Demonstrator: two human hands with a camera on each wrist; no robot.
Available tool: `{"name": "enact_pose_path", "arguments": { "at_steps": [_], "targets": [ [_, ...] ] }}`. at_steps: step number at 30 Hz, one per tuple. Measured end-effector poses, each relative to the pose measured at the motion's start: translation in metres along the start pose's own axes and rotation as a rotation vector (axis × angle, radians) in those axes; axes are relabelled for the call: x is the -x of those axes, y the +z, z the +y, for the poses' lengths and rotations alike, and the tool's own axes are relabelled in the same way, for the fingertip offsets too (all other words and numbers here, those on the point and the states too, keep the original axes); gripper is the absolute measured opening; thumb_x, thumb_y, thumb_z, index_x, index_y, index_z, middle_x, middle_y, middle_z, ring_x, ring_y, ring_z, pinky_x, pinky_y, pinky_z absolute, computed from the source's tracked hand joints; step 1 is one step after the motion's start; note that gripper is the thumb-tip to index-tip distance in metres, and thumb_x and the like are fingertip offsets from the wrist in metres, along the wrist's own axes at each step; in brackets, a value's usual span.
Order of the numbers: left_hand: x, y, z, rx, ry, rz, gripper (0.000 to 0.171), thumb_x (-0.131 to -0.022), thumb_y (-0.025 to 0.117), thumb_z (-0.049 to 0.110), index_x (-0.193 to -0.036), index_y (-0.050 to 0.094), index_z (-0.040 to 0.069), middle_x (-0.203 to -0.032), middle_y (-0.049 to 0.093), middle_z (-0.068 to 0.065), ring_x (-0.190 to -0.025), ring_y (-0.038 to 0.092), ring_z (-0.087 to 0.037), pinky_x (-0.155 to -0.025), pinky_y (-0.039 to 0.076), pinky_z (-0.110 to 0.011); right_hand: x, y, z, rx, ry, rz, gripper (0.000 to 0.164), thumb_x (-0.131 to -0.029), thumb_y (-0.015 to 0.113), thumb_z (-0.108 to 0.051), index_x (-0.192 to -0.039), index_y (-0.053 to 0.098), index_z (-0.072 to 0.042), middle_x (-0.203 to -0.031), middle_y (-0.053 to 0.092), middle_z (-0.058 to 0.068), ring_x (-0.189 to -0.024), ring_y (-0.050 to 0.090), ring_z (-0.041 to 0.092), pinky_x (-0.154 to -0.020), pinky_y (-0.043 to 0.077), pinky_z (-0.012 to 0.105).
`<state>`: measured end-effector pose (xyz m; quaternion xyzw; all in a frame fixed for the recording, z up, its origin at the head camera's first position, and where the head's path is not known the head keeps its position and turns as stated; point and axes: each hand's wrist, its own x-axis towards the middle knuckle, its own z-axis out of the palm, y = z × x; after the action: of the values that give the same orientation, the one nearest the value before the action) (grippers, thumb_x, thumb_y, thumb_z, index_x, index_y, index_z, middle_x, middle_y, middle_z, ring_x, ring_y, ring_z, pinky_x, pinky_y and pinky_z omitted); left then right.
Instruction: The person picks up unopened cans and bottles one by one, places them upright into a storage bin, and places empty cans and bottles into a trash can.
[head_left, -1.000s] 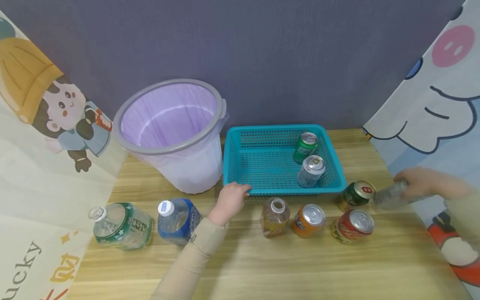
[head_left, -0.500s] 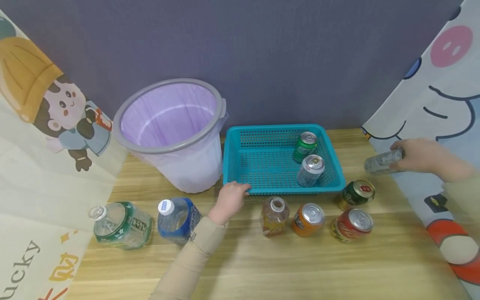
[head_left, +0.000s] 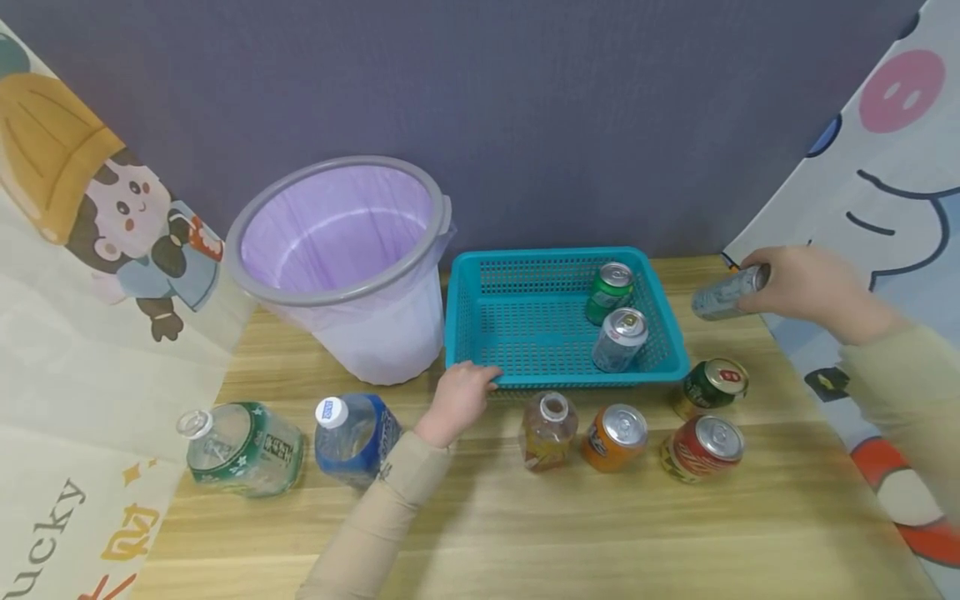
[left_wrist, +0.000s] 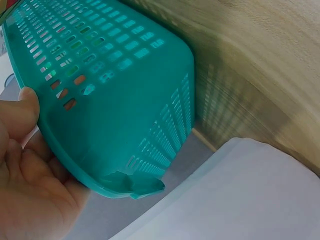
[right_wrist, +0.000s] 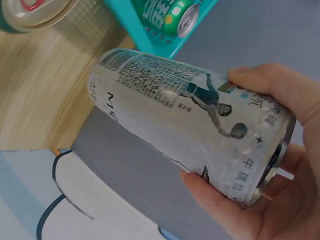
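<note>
My right hand (head_left: 802,287) grips a tall silver-white drink can (head_left: 727,296) near its top end, tilted in the air to the right of the teal basket. In the right wrist view the can (right_wrist: 175,120) shows dark print and a figure with a ball, thumb and fingers on opposite sides. My left hand (head_left: 460,400) holds the near left rim of the teal basket (head_left: 468,333); the left wrist view has the thumb over that rim and the fingers beneath. Inside the basket stand a green can (head_left: 609,293) and a silver can (head_left: 620,340).
A lavender-lined bin (head_left: 375,342) stands left of the basket. Along the front are a green-labelled bottle (head_left: 247,450), a blue-labelled bottle (head_left: 356,442), a small brown-tinted bottle (head_left: 549,433), an orange can (head_left: 615,439), a red can (head_left: 702,450) and a dark green can (head_left: 711,387).
My right hand has carried the tall can from beside the dark green can up and away, then leftward toward the basket's right side. My left hand stays on the rim.
</note>
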<state>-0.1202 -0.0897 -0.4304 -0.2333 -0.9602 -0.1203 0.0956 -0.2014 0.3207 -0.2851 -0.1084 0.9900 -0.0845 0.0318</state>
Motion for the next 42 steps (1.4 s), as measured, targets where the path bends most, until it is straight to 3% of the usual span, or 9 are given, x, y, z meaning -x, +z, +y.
{"name": "enact_pose_path", "arguments": {
  "at_steps": [14, 23, 30, 34, 42],
  "targets": [
    [0.0, 0.0, -0.001, 0.023, 0.017, 0.02, 0.018, -0.083, 0.07, 0.008, -0.101, 0.072, 0.009, -0.086, 0.074, -0.004, -0.072, 0.065, -0.02, -0.069, 0.054, -0.032, -0.011, -0.007, -0.035, -0.015, -0.065, 0.047, 0.049, -0.074, 0.075, -0.028, -0.109, 0.063, 0.004, -0.083, 0.065, 0.017, -0.066, 0.053, 0.024, -0.051, 0.039, 0.031],
    [0.0, 0.0, 0.0, 0.024, -0.004, 0.005, 0.019, -0.084, 0.069, 0.01, -0.102, 0.071, 0.01, -0.089, 0.074, -0.004, -0.073, 0.064, -0.02, -0.069, 0.054, -0.032, -0.016, -0.006, -0.061, 0.002, -0.176, 0.11, 0.042, -0.068, 0.076, -0.02, -0.103, 0.068, 0.003, -0.079, 0.066, 0.014, -0.06, 0.052, 0.021, -0.048, 0.038, 0.03],
    [0.002, 0.0, 0.0, 0.042, -0.012, 0.008, 0.019, -0.083, 0.07, 0.009, -0.102, 0.071, 0.009, -0.09, 0.074, -0.004, -0.073, 0.064, -0.021, -0.069, 0.054, -0.033, -0.024, -0.001, -0.082, -0.04, -0.191, 0.06, 0.05, -0.069, 0.079, -0.025, -0.109, 0.066, 0.002, -0.089, 0.068, 0.019, -0.063, 0.058, 0.022, -0.049, 0.043, 0.031],
    [0.001, 0.0, 0.001, 0.041, -0.004, 0.017, 0.019, -0.082, 0.071, 0.01, -0.101, 0.072, 0.009, -0.089, 0.074, -0.004, -0.073, 0.065, -0.021, -0.069, 0.054, -0.033, -0.028, 0.002, -0.093, -0.037, -0.194, 0.021, 0.053, -0.071, 0.078, -0.025, -0.115, 0.063, 0.001, -0.088, 0.067, 0.015, -0.062, 0.056, 0.02, -0.049, 0.042, 0.032],
    [-0.001, 0.001, 0.006, 0.041, 0.01, 0.007, 0.019, -0.083, 0.071, 0.01, -0.102, 0.071, 0.009, -0.088, 0.074, -0.004, -0.072, 0.063, -0.02, -0.069, 0.053, -0.032, -0.032, 0.015, -0.106, -0.017, -0.246, 0.004, 0.049, -0.073, 0.076, -0.02, -0.116, 0.064, -0.001, -0.089, 0.067, 0.013, -0.06, 0.052, 0.019, -0.049, 0.04, 0.033]
  ]
}}
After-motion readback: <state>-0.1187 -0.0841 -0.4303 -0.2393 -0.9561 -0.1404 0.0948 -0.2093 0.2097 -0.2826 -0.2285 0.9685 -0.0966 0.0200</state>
